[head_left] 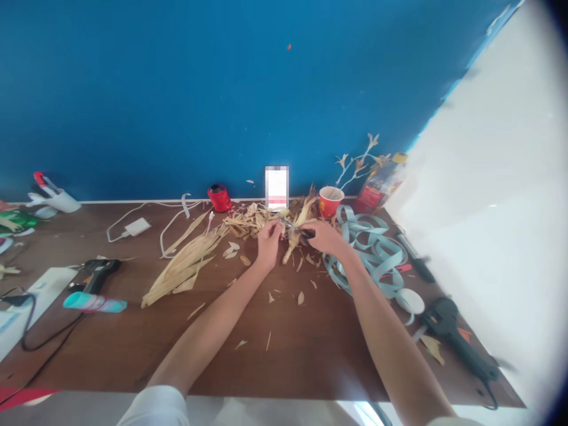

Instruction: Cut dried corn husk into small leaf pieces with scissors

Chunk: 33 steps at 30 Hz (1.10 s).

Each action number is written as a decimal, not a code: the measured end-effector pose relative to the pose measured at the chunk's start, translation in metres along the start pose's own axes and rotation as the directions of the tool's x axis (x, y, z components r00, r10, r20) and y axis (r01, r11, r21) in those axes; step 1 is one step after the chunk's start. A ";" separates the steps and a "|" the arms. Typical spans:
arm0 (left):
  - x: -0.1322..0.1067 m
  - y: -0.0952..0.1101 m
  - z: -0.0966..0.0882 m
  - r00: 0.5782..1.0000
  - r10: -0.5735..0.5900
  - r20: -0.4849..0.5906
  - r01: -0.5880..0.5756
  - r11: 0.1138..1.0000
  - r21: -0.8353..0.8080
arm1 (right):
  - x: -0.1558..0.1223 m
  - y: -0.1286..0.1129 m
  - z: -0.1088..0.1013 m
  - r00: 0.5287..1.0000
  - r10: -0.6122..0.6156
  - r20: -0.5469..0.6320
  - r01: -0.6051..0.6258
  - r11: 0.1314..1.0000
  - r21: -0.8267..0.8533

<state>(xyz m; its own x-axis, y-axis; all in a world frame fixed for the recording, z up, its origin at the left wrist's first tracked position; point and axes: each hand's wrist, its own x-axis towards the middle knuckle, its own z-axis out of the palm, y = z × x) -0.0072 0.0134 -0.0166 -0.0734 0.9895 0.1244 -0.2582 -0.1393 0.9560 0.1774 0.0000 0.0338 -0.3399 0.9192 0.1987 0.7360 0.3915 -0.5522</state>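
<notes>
My right hand (pixel 323 236) is wrapped round the dark handles of a pair of scissors (pixel 307 234), whose metal blades point left towards my other hand. Pinched in the closed fingers of my left hand (pixel 268 238) is a small pale piece of dried corn husk (pixel 283 229), close to the blade tips. A heap of husk scraps (pixel 251 220) lies just behind my hands. Beside the scissors rests a bundle of dry husk (pixel 304 214), partly hidden by my right hand. Small cut petal shapes (pixel 231 251) are scattered around on the brown table (pixel 288 361).
Long husk strips (pixel 184 266) lie on the left, past them a glue gun (pixel 100 273) and power strip (pixel 39 305). To the right are coiled pale-blue ribbon (pixel 377 248), a red paper cup (pixel 330 204) and another glue gun (pixel 461 340). A blurred upright screen (pixel 277 186) stands against the wall.
</notes>
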 end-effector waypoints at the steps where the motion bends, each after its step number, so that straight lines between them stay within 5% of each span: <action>1: 0.000 -0.001 0.000 1.000 0.000 0.001 0.000 1.000 0.004 | 0.000 0.000 0.000 1.000 0.003 0.004 -0.003 1.000 -0.002; 23: -0.003 0.004 0.000 0.999 0.033 -0.005 -0.032 0.994 0.103 | -0.002 0.004 -0.001 0.998 0.042 -0.053 -0.045 0.998 -0.039; 33: -0.005 0.008 0.003 0.998 -0.058 0.023 0.058 0.998 -0.006 | 0.003 -0.008 0.006 0.952 0.239 -0.189 -0.141 0.896 0.421</action>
<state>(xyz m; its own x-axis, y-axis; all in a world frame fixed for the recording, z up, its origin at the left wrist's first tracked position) -0.0061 0.0078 -0.0086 -0.0362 0.9965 0.0753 -0.2679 -0.0822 0.9599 0.1673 -0.0006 0.0341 -0.0367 0.9769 0.2105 0.4611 0.2034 -0.8637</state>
